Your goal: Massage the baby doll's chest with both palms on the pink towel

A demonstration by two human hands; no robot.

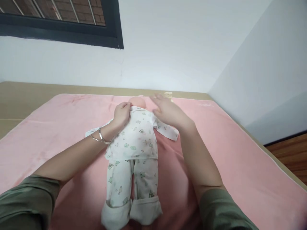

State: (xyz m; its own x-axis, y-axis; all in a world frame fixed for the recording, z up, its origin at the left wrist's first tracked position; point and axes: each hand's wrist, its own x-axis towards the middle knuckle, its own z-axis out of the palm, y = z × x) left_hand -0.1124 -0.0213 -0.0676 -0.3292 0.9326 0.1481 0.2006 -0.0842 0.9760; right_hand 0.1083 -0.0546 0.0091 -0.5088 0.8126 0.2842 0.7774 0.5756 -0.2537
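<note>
A baby doll [137, 102] lies on its back with its head toward the wall. It wears a white long-sleeved top [135, 137] printed with small green and brown animals, and matching trousers [145, 179] whose leg ends are turned up in wide cuffs. At the neckline's left side, my left hand [122, 114] is closed with its fingertips pinching the top beside the doll's head. My right hand [168, 110], slightly blurred, is held flat with fingers stretched out above the doll's other shoulder. The doll's left-side sleeve is partly hidden behind my left forearm.
A pink sheet [227, 153] spreads under the doll over a wooden surface [14, 99]. Just beyond my right hand lies a small pale yellow object [168, 95], its kind unclear. White walls [168, 48] stand behind and to the right; a dark-framed window [112, 35] is at upper left.
</note>
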